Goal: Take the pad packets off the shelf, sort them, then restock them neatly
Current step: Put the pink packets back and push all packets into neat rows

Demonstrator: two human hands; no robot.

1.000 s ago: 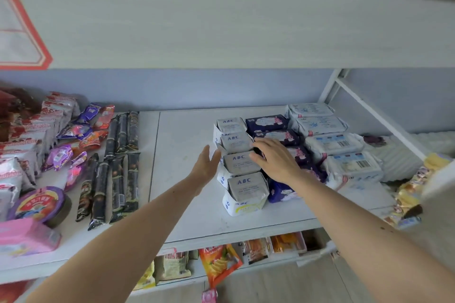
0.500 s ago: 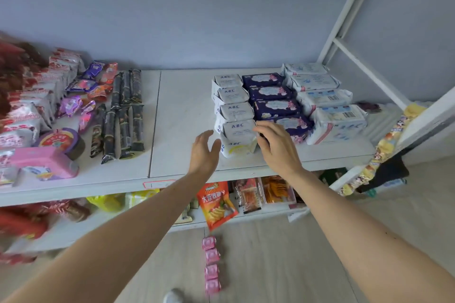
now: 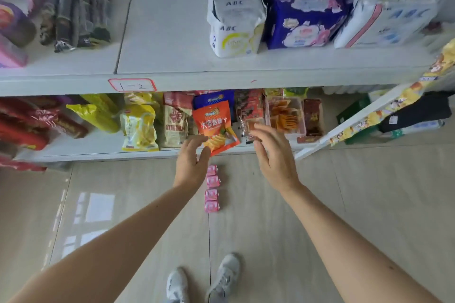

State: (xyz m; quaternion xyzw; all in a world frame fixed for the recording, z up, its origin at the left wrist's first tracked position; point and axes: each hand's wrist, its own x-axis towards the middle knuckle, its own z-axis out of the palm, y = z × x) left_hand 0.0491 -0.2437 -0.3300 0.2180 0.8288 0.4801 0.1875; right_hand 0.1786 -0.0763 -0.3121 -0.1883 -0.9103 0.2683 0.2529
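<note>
Your left hand (image 3: 190, 163): fingers loosely spread, holds nothing, hovering in front of the lower shelf (image 3: 103, 149) edge, fingertips overlapping the orange snack bag (image 3: 213, 125) in view; contact can't be judged. Your right hand (image 3: 275, 157): fingers relaxed, slightly curled, also holding nothing, just beside a small red packet (image 3: 251, 128) on the lower shelf.

Below the hands, on the floor (image 3: 369, 204): four pink packets (image 3: 212, 188) in a row, top one partly hidden behind left hand. Your two grey shoes (image 3: 204, 283) at the bottom, cut off by the frame.

Pad packets on upper shelf (image 3: 172, 32), right half, three rows front to back: white ABC packs (image 3: 235, 29), dark blue packs (image 3: 305, 19), white/pink-striped packs (image 3: 389, 22). Back ends cut off at the top edge; count not readable. Rightmost row blurred.

Shelf edge tag (image 3: 132, 85) reads "1-2". Dark stick packs (image 3: 78, 10) upper left, blurred. Lower-shelf snacks partly shadowed; labels mostly illegible.
</note>
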